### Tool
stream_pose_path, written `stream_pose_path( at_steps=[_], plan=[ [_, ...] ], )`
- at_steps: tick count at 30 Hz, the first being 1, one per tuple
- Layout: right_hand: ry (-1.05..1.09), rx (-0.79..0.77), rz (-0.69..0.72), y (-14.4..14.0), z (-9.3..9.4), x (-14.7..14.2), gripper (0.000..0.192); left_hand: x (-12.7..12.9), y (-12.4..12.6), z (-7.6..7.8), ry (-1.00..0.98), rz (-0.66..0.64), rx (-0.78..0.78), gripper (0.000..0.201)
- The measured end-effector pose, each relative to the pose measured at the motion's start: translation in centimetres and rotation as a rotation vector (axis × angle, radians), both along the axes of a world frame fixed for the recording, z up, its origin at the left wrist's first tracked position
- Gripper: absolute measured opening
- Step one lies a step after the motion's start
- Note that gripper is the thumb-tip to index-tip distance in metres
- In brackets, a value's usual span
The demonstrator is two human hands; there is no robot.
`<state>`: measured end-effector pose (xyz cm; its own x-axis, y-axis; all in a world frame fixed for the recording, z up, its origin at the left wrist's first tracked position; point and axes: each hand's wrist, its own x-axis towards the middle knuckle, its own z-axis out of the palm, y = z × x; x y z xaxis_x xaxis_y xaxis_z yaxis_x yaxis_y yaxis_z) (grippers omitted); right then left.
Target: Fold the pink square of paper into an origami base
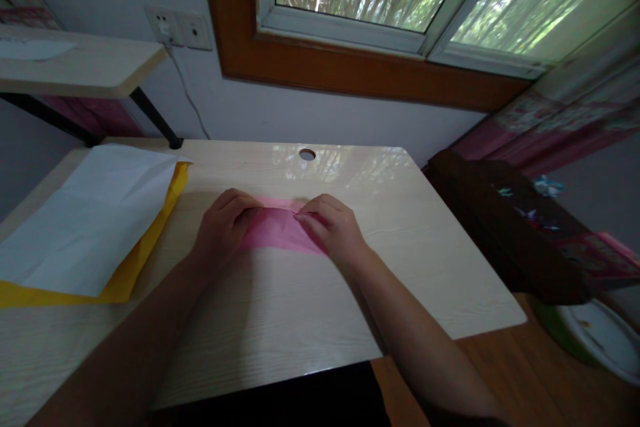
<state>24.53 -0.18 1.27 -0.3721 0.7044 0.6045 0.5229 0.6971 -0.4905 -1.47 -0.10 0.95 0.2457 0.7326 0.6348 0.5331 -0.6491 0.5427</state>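
Observation:
A pink sheet of paper [277, 230] lies flat on the pale wooden desk [320, 307], a little beyond its middle. My left hand [223, 223] rests on the paper's left end with its fingers curled down onto it. My right hand [333, 223] covers the right end, and its fingertips pinch a fold of the pink paper near the middle. Parts of the paper are hidden under both hands.
A white sheet [90, 213] lies on a yellow sheet [123, 277] at the desk's left. A cable hole [307, 154] is at the back edge. A shelf [75, 67] juts out at the left, wall sockets [177, 28] above. A dark cluttered surface [505, 220] and a bowl [600, 337] are at right.

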Motion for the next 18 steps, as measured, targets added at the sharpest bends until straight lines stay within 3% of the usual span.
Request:
stream_pose_path(
  at_steps=[6,18],
  plan=[
    [0.013,0.065,-0.018,-0.1,0.0,-0.2,0.008,0.1,0.0,0.1,-0.019,0.012,0.016,0.009],
    [-0.110,0.033,-0.007,0.4,-0.4,0.1,0.014,-0.7,1.2,-1.0,0.289,-0.054,-0.042,0.015]
  ],
)
